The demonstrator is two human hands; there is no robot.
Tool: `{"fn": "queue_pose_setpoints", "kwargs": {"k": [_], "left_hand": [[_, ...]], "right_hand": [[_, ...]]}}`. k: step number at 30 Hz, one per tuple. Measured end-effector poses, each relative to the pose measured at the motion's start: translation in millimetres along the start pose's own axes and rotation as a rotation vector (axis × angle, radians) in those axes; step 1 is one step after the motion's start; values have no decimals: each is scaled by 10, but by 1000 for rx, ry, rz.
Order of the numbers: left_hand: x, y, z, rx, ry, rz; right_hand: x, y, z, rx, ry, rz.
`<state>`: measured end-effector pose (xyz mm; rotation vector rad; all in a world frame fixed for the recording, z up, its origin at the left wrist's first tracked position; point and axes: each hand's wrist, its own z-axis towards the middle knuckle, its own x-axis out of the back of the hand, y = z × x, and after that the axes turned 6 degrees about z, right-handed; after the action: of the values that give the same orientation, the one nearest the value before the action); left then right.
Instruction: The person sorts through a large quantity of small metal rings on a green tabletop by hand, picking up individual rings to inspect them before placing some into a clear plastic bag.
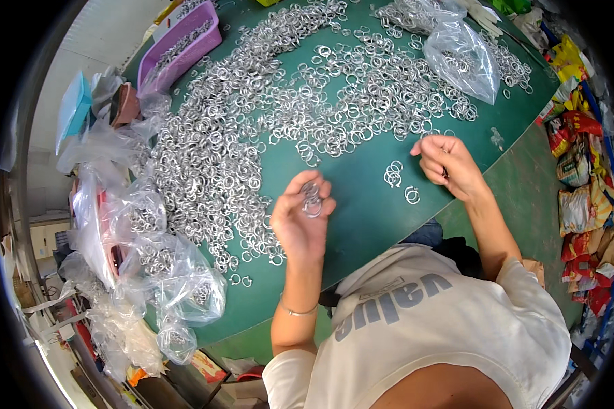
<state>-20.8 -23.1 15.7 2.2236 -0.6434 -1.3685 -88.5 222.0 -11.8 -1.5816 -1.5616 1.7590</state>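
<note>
My left hand [299, 221], palm up and fingers curled, holds a few small silver metal rings [312, 199] with little tabs, slightly blurred. To the right, my right hand [449, 165] is closed, its fingers bent inward. A small dark spot shows among those fingers, but I cannot make out what they hold. Between the hands, nearer the right one, lie a few loose rings [392, 174] and another small group of rings [411, 195] on the green tabletop [361, 211]. A broad heap of similar rings [208, 146] curves around beyond both hands.
A purple bin [208, 41] with metal pieces stands at the far left. Clear plastic bags [191, 273] with rings crowd the left edge; another clear bag [460, 61] lies at the far right. Colourful packages [580, 170] hang or stack beyond the table's right edge.
</note>
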Motion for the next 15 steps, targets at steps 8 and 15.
{"fn": "queue_pose_setpoints", "kwargs": {"k": [8,15], "left_hand": [[401,-331,-318,82,-70,361],[360,-492,-350,-48,-149,612]], "right_hand": [[-92,71,-405,207,21,-1305],[-10,171,-292,201,91,-864]]}}
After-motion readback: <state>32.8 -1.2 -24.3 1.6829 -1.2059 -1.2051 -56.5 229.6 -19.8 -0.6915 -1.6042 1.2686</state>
